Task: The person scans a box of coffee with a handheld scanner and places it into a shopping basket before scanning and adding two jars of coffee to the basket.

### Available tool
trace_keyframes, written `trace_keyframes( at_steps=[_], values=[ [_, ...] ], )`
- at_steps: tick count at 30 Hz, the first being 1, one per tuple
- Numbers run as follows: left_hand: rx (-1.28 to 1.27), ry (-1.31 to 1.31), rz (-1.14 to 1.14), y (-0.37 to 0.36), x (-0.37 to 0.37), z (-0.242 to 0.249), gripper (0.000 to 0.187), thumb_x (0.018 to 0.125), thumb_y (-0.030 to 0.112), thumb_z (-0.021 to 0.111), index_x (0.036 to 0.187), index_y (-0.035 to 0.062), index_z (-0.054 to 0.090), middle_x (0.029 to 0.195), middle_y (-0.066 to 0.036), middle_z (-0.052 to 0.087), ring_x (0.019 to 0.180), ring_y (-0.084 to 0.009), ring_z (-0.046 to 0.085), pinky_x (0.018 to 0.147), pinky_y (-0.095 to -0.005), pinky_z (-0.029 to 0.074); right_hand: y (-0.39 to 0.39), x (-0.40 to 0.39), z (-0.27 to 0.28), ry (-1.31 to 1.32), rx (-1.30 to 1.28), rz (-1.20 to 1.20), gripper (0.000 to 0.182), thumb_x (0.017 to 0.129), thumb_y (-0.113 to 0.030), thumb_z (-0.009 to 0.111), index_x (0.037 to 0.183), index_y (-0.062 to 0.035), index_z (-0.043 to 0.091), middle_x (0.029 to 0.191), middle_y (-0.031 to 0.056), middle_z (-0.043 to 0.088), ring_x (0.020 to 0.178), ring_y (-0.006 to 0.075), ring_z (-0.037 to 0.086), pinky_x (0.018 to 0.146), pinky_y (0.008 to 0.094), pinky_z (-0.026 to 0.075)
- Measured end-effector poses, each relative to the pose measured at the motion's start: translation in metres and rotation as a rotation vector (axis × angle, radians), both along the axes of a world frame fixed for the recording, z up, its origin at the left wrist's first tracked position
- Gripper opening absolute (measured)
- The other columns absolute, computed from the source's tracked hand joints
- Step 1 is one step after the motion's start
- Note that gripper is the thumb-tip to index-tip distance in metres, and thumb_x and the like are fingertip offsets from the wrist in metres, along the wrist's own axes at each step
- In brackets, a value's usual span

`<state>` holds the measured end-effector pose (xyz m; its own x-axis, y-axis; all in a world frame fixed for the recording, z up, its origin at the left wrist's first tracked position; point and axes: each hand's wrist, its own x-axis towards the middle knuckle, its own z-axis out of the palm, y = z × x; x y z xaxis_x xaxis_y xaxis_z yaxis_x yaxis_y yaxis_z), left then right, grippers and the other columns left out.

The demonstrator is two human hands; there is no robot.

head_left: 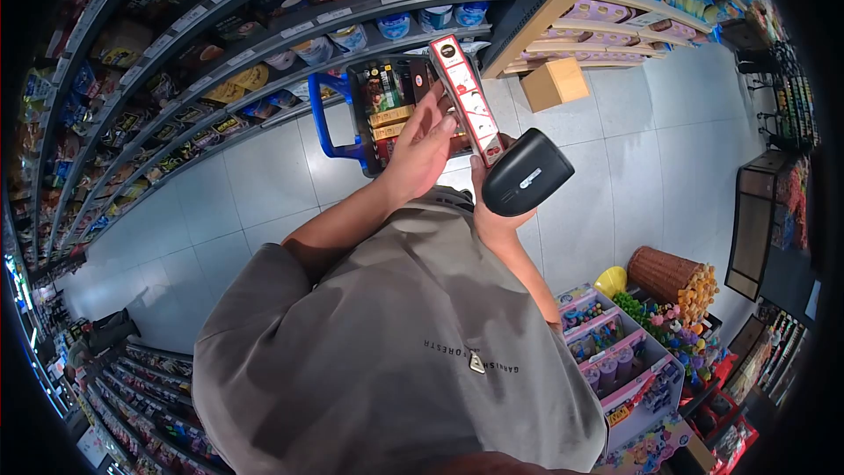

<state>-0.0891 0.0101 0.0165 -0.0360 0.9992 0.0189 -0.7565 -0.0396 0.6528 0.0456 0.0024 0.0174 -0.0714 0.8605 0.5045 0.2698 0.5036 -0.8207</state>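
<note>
We hold a long, thin red and white box [470,104] out in front of us, tilted, with its top end leaning to the left. Our left hand [422,148] is partly open. Its fingers [431,104] are at the left side of the box, but we cannot tell how hard they press. Our right hand [503,211] is at the low end of the box, bent round under a smooth black gadget [527,173]. The gadget hides most of its fingers, so we cannot tell just how they grip.

Behind the box is a dark crate [361,97] with a blue handle [321,123] on its left side. Packs [387,92] lie in it. The crate is beside the long shelf [290,32], which has tubs [394,26] on it. A brown carton [556,84] sits to the right, on the pale floor [587,158].
</note>
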Motion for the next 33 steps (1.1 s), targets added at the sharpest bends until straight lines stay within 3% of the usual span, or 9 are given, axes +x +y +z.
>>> trace_keyframes(
  at_steps=[3,5,9,12,14,18,23,26,33],
  values=[
    [0.039,-0.051,-0.028,-0.003,-0.003,-0.005,0.060,0.095,0.030,0.053,0.143,0.0062,0.026,0.143,-0.013,0.037,0.133,-0.0259,0.037,0.108,-0.0449,0.033,-0.001,0.003,-0.009,0.022,0.032,0.067,0.046,0.071,0.002,0.076,0.112,0.0034,0.054,0.108,0.0152,0.060,0.098,0.0237,0.060,0.084,0.0347,0.049],
    [-0.031,-0.141,-0.059,-0.003,-0.005,-0.002,0.063,0.092,0.016,0.058,0.143,0.0086,0.023,0.136,-0.006,0.041,0.134,-0.0235,0.036,0.106,-0.0425,0.035,0.002,0.005,-0.014,-0.053,0.122,0.060,0.046,0.070,0.001,0.078,0.110,0.0025,0.055,0.109,0.0161,0.060,0.098,0.0258,0.060,0.083,0.0345,0.049],
    [-0.095,-0.106,-0.029,-0.005,-0.004,0.009,0.060,0.088,0.009,0.061,0.139,0.0043,0.029,0.136,-0.012,0.042,0.134,-0.0276,0.036,0.103,-0.0421,0.041,0.004,0.003,-0.007,-0.110,0.253,0.146,0.051,0.068,0.000,0.080,0.112,0.0027,0.055,0.111,0.0155,0.060,0.095,0.0245,0.061,0.080,0.0329,0.050],
    [-0.077,-0.134,-0.047,-0.004,-0.007,0.004,0.058,0.088,0.006,0.058,0.138,0.0030,0.031,0.134,-0.014,0.045,0.133,-0.0282,0.038,0.102,-0.0431,0.042,0.000,0.002,-0.017,0.002,0.146,0.139,0.041,0.066,0.002,0.075,0.104,0.0053,0.059,0.106,0.0190,0.060,0.094,0.0319,0.058,0.077,0.0382,0.048],
    [-0.065,-0.197,-0.065,-0.003,-0.008,0.000,0.055,0.088,0.009,0.055,0.138,0.0018,0.032,0.132,-0.017,0.047,0.128,-0.0290,0.044,0.102,-0.0446,0.042,-0.002,0.003,-0.020,0.050,0.050,0.171,0.050,0.068,0.003,0.080,0.112,0.0018,0.055,0.112,0.0116,0.060,0.088,0.0174,0.060,0.074,0.0296,0.049],
    [-0.019,-0.263,-0.124,-0.002,-0.014,-0.005,0.056,0.088,0.022,0.052,0.138,0.0014,0.034,0.134,-0.022,0.047,0.121,-0.0306,0.051,0.103,-0.0466,0.041,-0.004,0.005,-0.009,-0.014,0.016,0.153,0.053,0.068,0.005,0.078,0.115,0.0015,0.053,0.111,0.0083,0.060,0.079,0.0111,0.055,0.070,0.0249,0.047],
    [0.014,-0.369,-0.126,-0.003,-0.017,-0.001,0.063,0.087,0.029,0.053,0.140,0.0012,0.032,0.134,-0.021,0.047,0.125,-0.0320,0.047,0.104,-0.0491,0.039,-0.003,0.001,-0.003,0.126,-0.050,0.143,0.052,0.069,0.008,0.075,0.115,0.0016,0.052,0.109,0.0099,0.059,0.076,0.0091,0.054,0.067,0.0228,0.046],
    [-0.008,-0.372,-0.098,-0.003,-0.018,0.001,0.074,0.087,0.038,0.053,0.145,0.0011,0.023,0.146,-0.024,0.031,0.135,-0.0389,0.031,0.110,-0.0569,0.025,-0.001,-0.004,-0.004,0.239,-0.120,0.039,0.055,0.070,0.009,0.073,0.119,0.0016,0.049,0.109,0.0121,0.059,0.078,0.0110,0.055,0.067,0.0238,0.047],
    [-0.050,-0.446,-0.101,-0.006,-0.022,0.000,0.072,0.090,0.039,0.050,0.145,0.0024,0.022,0.146,-0.023,0.031,0.135,-0.0397,0.030,0.110,-0.0576,0.025,-0.004,-0.007,-0.004,0.298,-0.226,0.005,0.050,0.071,0.009,0.072,0.117,0.0017,0.051,0.107,0.0115,0.060,0.078,0.0117,0.055,0.067,0.0230,0.047]
  ],
)
